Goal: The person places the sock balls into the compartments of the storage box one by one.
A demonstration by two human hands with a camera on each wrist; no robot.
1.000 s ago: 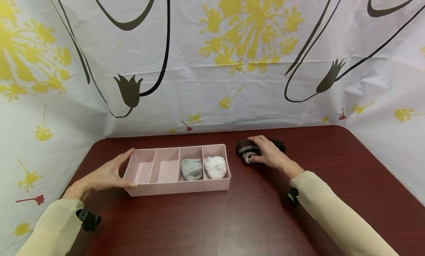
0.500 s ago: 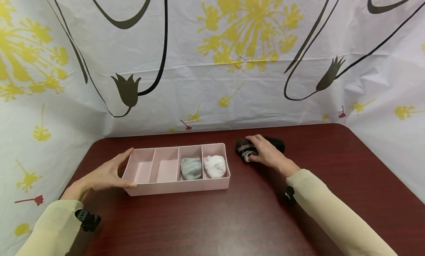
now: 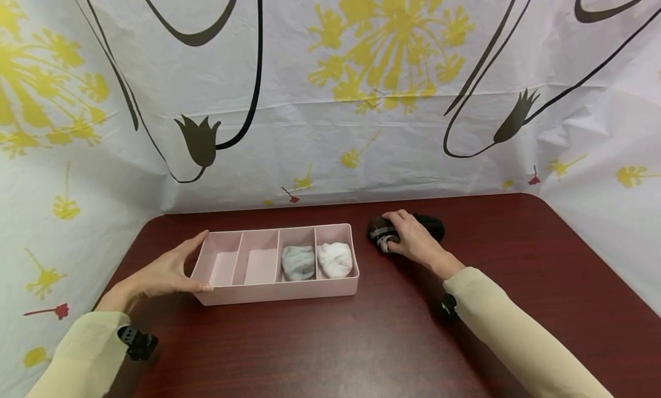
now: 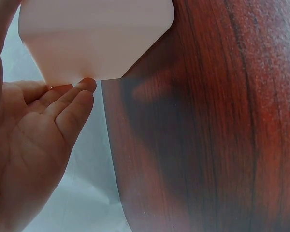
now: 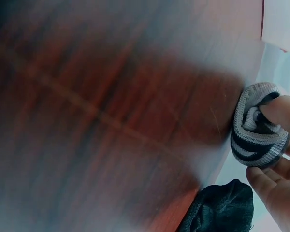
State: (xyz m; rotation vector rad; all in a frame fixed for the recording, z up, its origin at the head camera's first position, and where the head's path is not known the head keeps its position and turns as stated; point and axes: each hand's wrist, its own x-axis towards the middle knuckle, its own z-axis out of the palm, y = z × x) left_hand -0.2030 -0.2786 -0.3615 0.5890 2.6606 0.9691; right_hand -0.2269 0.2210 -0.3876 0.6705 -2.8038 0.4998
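My left hand (image 3: 155, 274) grips the left end of a pink divided organizer box (image 3: 279, 293), thumb on the near wall and fingers at the far corner. The box's end wall (image 4: 96, 43) fills the top of the left wrist view. Its third compartment holds a rolled grey sock (image 3: 298, 263), its rightmost a rolled white sock (image 3: 335, 260). Right of the box, my right hand (image 3: 415, 240) pinches a rolled sock (image 5: 256, 145) with dark and grey stripes, thumb at the roll's opening. The hand covers part of it in the head view.
A black rolled sock (image 3: 432, 225) lies just behind and right of my right hand, on the dark red wooden table (image 3: 330, 346). A white patterned sheet (image 3: 289, 151) hangs along the table's back edge and sides.
Almost nothing differs: my right wrist and forearm have shifted slightly left while the fingers stay on the striped sock. The left hand and the box keep their places.
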